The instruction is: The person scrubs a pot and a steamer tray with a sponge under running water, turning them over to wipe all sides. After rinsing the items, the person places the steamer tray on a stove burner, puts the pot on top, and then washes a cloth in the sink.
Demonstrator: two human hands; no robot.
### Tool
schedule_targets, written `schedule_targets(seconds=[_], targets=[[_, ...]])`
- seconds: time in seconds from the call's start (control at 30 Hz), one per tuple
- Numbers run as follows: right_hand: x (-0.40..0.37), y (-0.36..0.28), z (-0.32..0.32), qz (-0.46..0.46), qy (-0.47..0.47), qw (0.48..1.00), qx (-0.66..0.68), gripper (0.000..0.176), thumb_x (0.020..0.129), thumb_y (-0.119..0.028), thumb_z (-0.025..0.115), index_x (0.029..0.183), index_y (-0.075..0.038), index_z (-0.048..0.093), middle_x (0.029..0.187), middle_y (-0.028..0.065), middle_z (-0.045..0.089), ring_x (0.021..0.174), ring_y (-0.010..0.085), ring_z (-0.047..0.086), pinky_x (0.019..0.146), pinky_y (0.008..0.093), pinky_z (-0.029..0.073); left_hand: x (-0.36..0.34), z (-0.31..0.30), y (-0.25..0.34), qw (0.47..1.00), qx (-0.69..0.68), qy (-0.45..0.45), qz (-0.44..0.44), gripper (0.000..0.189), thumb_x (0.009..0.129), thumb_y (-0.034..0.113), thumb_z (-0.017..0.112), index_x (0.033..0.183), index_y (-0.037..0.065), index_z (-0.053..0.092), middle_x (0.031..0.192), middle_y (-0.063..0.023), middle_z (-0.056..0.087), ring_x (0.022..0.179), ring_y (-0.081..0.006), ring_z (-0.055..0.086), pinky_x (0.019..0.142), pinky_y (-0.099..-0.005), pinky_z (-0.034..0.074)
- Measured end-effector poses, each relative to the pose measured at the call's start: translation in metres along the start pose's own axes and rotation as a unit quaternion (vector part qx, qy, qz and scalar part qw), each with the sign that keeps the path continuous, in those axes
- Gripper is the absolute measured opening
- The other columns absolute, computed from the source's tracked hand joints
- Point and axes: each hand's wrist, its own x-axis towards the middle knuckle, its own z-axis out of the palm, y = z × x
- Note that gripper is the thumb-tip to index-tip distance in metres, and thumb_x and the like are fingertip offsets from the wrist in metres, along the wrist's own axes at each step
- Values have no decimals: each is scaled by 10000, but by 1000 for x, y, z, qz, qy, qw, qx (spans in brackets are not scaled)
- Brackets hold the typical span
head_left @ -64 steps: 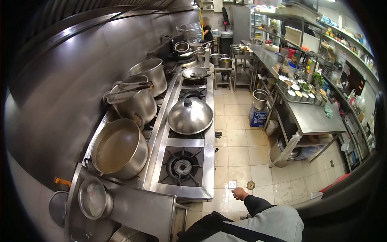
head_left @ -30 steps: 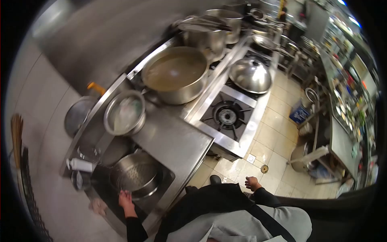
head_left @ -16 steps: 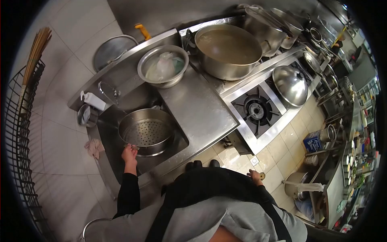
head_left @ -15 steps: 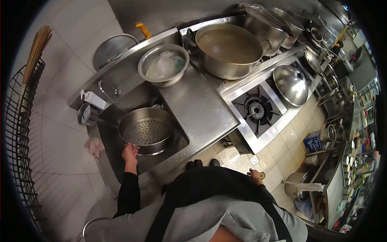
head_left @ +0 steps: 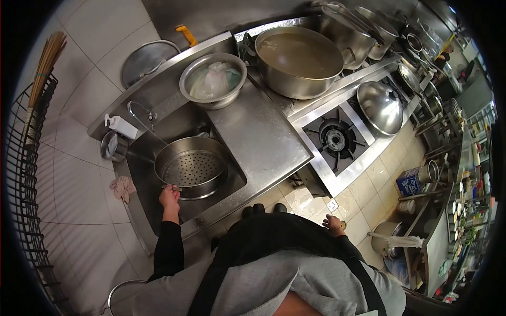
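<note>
In the sink basin [head_left: 145, 184] sits a large round steel steamer pot [head_left: 213, 181] with a perforated bottom. My left hand [head_left: 169, 199] is closed at its near left rim, fingers wrapped on a small side handle. My right hand [head_left: 333, 225] hangs at waist height to the right of my apron, fingers loosely bent and apart, clear of the worktop. A small brownish disc [head_left: 343, 225] shows just beside that hand, partly covered by it. Over the basin curves a faucet [head_left: 138, 111], with a thin stream running toward the pot.
A steel bowl with a plastic bag [head_left: 216, 81] stands on the counter [head_left: 253, 139] behind the sink. A big pot of cloudy liquid [head_left: 298, 55] sits beyond it. Right of the counter are a gas burner [head_left: 334, 138] and a domed lid [head_left: 380, 108]. A soap bottle [head_left: 122, 126] stands at left.
My left hand stays at the pot's handle and the pot keeps its place in the sink. My right hand has risen slightly in view. The whole view has shifted a little.
</note>
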Motion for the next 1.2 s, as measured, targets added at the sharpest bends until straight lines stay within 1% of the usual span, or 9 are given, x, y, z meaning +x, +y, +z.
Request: schedule_targets(seconds=[0.23, 0.3, 0.4, 0.77, 0.9, 0.97, 1.03, 1.1, 1.2], targets=[[1, -7, 3, 4, 11, 1000, -3, 282, 956, -332, 580, 1062, -72, 605, 988, 83, 642, 848, 225, 624, 746, 409, 506, 11, -1, 1, 1000, 6, 0, 0, 172, 960, 220, 610, 1092, 110, 600, 964, -23, 677, 890, -153, 656, 788, -316, 490], [9, 0, -2, -104, -63, 981, -153, 305, 955, -330, 582, 1102, -64, 601, 1014, 89, 644, 851, 231, 624, 757, 410, 506, 9, 0, 1, 1000, 3, -7, -1, 185, 964, 221, 605, 1110, 106, 598, 979, -27, 678, 910, -159, 658, 800, -321, 492], [-7, -11, 13, 10, 20, 1000, -12, 301, 955, -326, 580, 1101, -63, 603, 1011, 89, 644, 852, 227, 623, 758, 408, 507, 8, 1, 1, 1000, 8, -7, -8, 295, 953, 226, 618, 1192, 58, 577, 1051, -49, 668, 985, -189, 643, 903, -339, 492], [-2, 4, 13, -1, 23, 1000, -11, 267, 964, -321, 572, 1053, -70, 592, 996, 75, 647, 875, 211, 637, 698, 395, 513, 26, -17, -9, 999, 24, -33, -18, 423, 977, 281, 593, 1334, 62, 540, 1196, -81, 640, 1062, -216, 608, 978, -363, 465], [51, 33, -1, -66, -3, 997, -45, 251, 905, -300, 619, 892, -55, 671, 779, 108, 665, 720, 302, 644, 668, 424, 525, 23, -14, -5, 996, 75, -30, -28, 421, 973, 298, 578, 1325, 70, 539, 1169, -58, 641, 1074, -203, 588, 994, -364, 441], [127, 75, -25, -393, -6, 840, -374, 214, 794, -292, 658, 771, -82, 695, 716, 143, 671, 687, 357, 655, 644, 461, 532, 13, -8, -3, 994, 93, -35, -35, 360, 961, 287, 569, 1254, 78, 560, 1093, -34, 646, 1027, -177, 599, 929, -344, 447], [71, 53, -6, -274, 103, 907, -304, 210, 694, -316, 665, 746, -119, 715, 806, 164, 687, 775, 373, 663, 685, 475, 541, 20, -10, -11, 993, 100, -39, -52, 240, 945, 264, 558, 1112, 94, 587, 976, -7, 649, 955, -155, 611, 856, -326, 436], [57, 41, 2, -251, 120, 901, -334, 171, 786, -64, 699, 910, 49, 671, 740, 108, 679, 600, 172, 648, 534, 305, 534, 2, -7, -10, 984, 135, -110, -46, 147, 942, 251, 543, 959, 112, 587, 887, 10, 644, 887, -141, 620, 813, -319, 425], [40, 39, 5, -258, 146, 905, -304, 136, 811, -104, 709, 846, 24, 683, 681, 116, 667, 526, 169, 623, 492, 305, 513, 21, -7, -15, 982, 146, -93, -81, 163, 948, 253, 528, 867, 124, 584, 859, 8, 645, 861, -141, 622, 817, -324, 425]])
